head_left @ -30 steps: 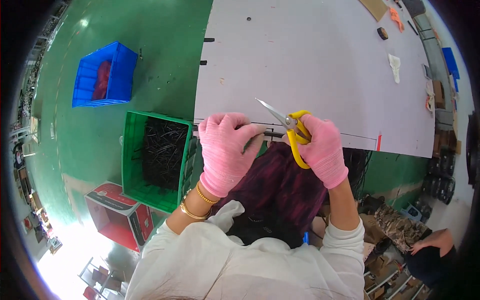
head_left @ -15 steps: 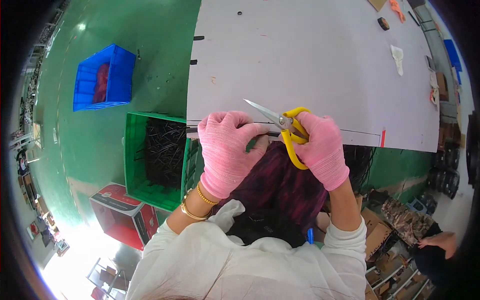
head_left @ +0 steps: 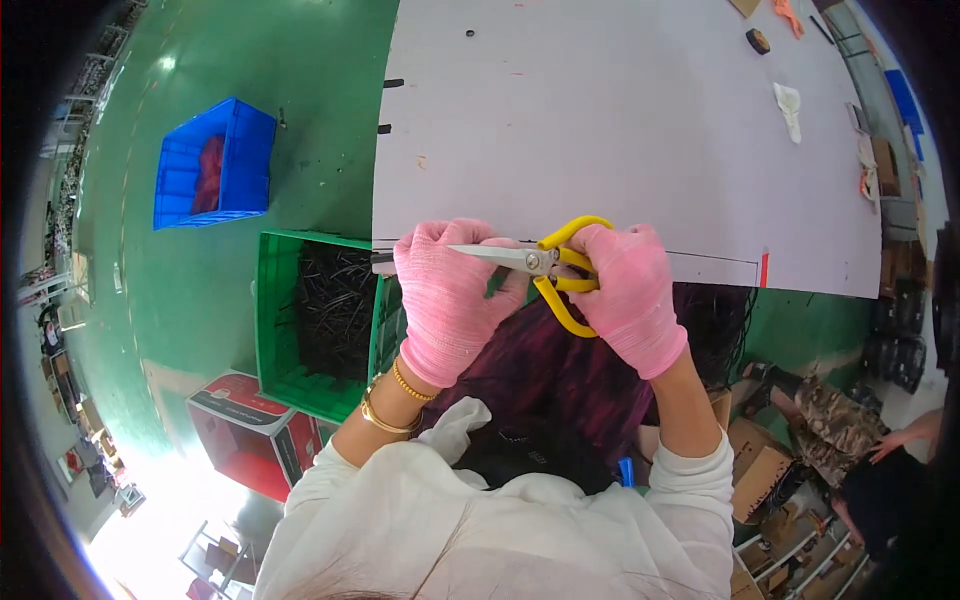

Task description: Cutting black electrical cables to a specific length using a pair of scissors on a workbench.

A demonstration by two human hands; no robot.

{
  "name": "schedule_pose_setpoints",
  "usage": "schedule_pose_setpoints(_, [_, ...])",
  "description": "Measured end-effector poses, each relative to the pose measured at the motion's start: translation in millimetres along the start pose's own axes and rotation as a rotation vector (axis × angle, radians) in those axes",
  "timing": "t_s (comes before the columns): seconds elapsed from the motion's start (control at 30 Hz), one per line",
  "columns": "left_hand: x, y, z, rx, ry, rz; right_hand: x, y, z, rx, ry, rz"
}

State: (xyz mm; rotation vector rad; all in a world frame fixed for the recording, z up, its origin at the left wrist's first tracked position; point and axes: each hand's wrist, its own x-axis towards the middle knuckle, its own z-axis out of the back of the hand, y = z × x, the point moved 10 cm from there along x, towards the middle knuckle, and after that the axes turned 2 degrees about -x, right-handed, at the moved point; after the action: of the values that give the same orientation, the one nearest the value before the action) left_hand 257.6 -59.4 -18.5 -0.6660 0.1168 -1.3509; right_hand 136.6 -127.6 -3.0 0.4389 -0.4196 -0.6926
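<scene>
Both my hands wear pink knit gloves and are above the near edge of the white table [head_left: 600,130]. My left hand [head_left: 445,290] is closed around a thin black strip [head_left: 382,263], whose end pokes out on the left; the rest is mostly hidden by the glove. In my right hand [head_left: 630,295] is a pair of scissors [head_left: 533,262] with yellow handles, the fingers through and around the grips. The silver blades point left, lying over the left hand's thumb and forefinger. Whether they touch the strip cannot be made out.
Left of the table stands a green crate [head_left: 275,330] with many short black pieces inside. Beyond it is a blue crate [head_left: 250,160] holding something red. A black roll [head_left: 758,41] and white cloth [head_left: 788,110] lie far right. Another person's arm [head_left: 905,435] shows at lower right.
The scissors have moved left and turned, so the blades now lie nearly level over the left hand. My right hand shifted slightly left with them. The left hand has barely moved.
</scene>
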Motion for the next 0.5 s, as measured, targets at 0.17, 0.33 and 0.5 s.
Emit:
schedule_pose_setpoints(0.17, [4, -2, -5, 0.083, 0.05, -0.043, -1, -3, 0, 0.079, -0.003, 0.002])
schedule_pose_setpoints(0.33, [4, -7, -5, 0.043, 0.15, -0.112, -19, -2, 10, 0.106, -0.079, -0.013])
schedule_pose_setpoints(0.5, [-6, -16, 15, -0.207, 0.199, -0.111, -113, -18, -2, 0.711, -0.069, -0.487])
